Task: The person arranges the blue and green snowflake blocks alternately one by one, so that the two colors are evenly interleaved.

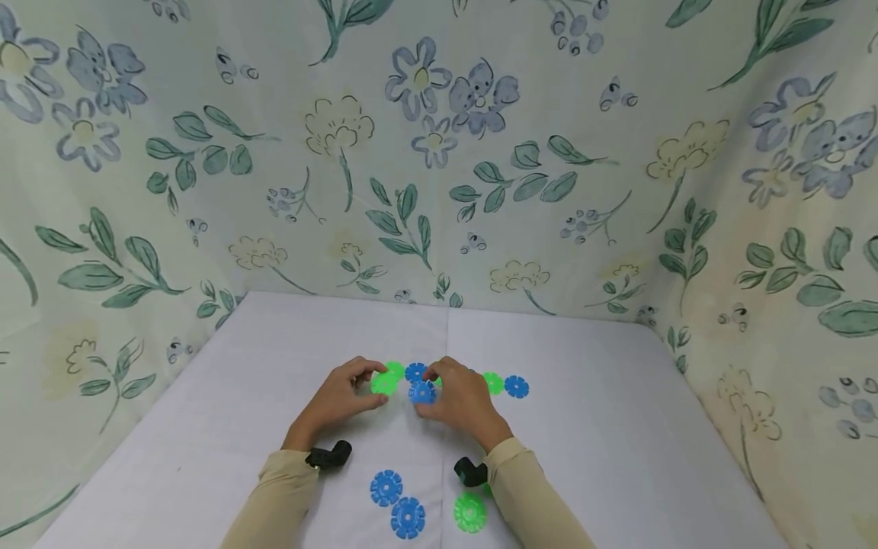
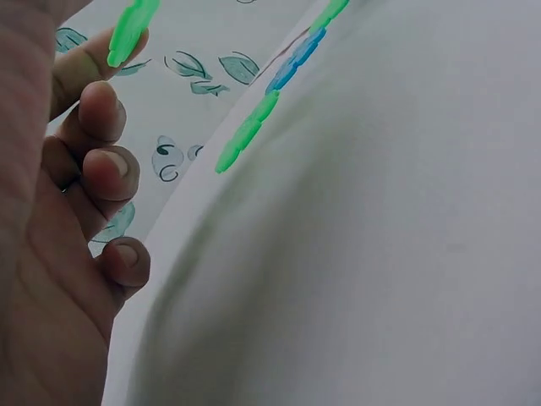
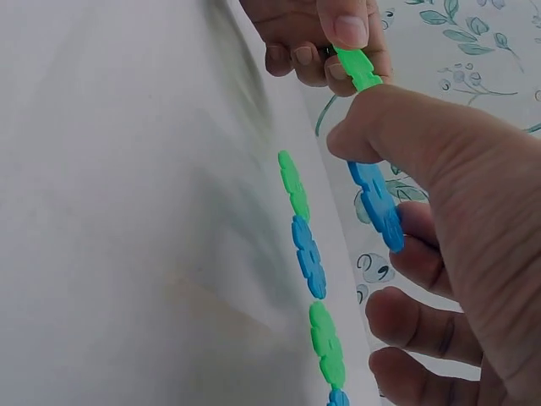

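Note:
My left hand (image 1: 343, 396) pinches a green notched plastic disc (image 1: 383, 383) between thumb and fingers, raised above the white table. Close by on the right, my right hand (image 1: 461, 395) pinches a blue notched disc (image 1: 421, 393) of the same kind. The right wrist view shows the held green disc (image 3: 358, 68) near the held blue disc (image 3: 377, 205); my right thumb covers where they come closest, so I cannot tell whether they touch. Behind the hands lies a row of alternating discs, among them a green disc (image 3: 293, 186) and a blue disc (image 3: 308, 258).
Two blue discs (image 1: 408, 518) lie near the front of the white-covered table (image 1: 604, 442). A green disc (image 1: 469, 512) lies by my right forearm, which partly hides another green one. At the row's right end is a blue disc (image 1: 517, 386). A floral curtain (image 1: 439, 152) stands behind.

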`<state>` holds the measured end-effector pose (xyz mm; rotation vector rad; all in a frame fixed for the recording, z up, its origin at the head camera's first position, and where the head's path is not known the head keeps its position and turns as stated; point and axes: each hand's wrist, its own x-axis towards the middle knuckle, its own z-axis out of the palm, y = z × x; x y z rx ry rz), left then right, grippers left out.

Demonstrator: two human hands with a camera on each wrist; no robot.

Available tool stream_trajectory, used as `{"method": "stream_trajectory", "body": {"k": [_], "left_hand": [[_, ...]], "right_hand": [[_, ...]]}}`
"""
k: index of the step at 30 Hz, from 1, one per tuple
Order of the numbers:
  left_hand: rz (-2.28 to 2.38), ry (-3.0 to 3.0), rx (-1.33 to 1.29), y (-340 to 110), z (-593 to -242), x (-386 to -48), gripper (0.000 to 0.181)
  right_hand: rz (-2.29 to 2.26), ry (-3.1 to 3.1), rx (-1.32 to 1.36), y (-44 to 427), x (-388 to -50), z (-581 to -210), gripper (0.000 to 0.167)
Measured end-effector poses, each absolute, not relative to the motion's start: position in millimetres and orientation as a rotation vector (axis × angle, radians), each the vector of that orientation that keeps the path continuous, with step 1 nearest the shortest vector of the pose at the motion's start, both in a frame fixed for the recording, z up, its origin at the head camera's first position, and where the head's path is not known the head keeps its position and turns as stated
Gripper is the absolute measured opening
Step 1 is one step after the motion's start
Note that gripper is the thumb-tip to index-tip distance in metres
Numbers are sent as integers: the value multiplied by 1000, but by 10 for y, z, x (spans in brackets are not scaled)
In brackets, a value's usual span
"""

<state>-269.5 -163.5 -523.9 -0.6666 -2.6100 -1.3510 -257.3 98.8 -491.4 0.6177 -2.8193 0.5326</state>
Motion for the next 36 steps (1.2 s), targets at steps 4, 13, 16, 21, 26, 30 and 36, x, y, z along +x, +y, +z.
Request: {"method": "stream_trajectory", "body": {"k": [4,13,16,21,26,30,36], "left_hand": [[-1396,-2620,-629,-1621,-5271,-2713,45],[-1462,-2659,-564,-1646,-5420,-2677,44],[-1428,-2668,-579,-1641,-5412,-2673,44],[-1356,-2678,-609,-1637,-5397,-2704,45],[-1343,-2696,-602,-1639,-5408,-2745,44],[-1277,-2756,-590,-1645,-5427,-2776,41],[-1151,-2806,-568,-1635,-5422,-2784,39]], "right_hand": [[537,-2822,614,955,-2603,-4950,48],[584,-2899,584,879,-2580,-5119,45],[636,-2920,560,869,-2580,-5163,45],[699,-2909,535,869,-2613,-5199,42],[701,-2903,524,866,-2656,-5229,42],[703,-2899,538,852,-2677,-5238,43],[689,-2921,535,849,-2691,-5237,43]]}}
